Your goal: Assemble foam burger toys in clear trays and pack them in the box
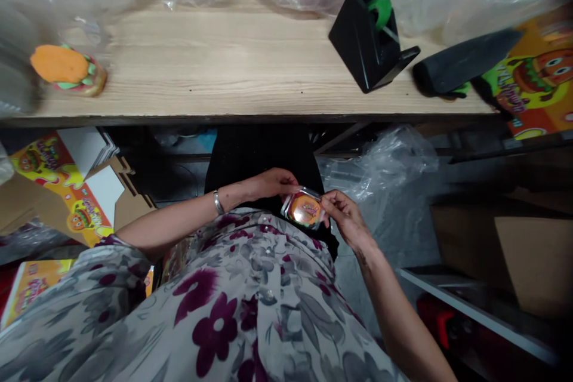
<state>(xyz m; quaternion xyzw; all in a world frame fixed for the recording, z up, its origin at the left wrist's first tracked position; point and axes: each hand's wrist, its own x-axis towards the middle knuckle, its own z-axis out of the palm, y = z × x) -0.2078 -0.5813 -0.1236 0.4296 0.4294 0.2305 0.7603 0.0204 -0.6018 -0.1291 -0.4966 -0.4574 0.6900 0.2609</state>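
**What do the hands hold?**

A worker's left hand (271, 185) and right hand (345, 216) grip a small clear plastic tub (303, 208) from opposite sides, fingers closed narrowly on its edges, just above a floral blouse (242, 310).

**What looks done, and what is left?**

The tub already bears an orange burger label. Out of reach of both hands, a black tape dispenser (367, 36) with a green roll stands on a wooden bench (224, 65), a blurred burger-shaped piece (67, 70) nearby. Yellow printed cartons (67, 191) lie open and unfolded beside the left arm.
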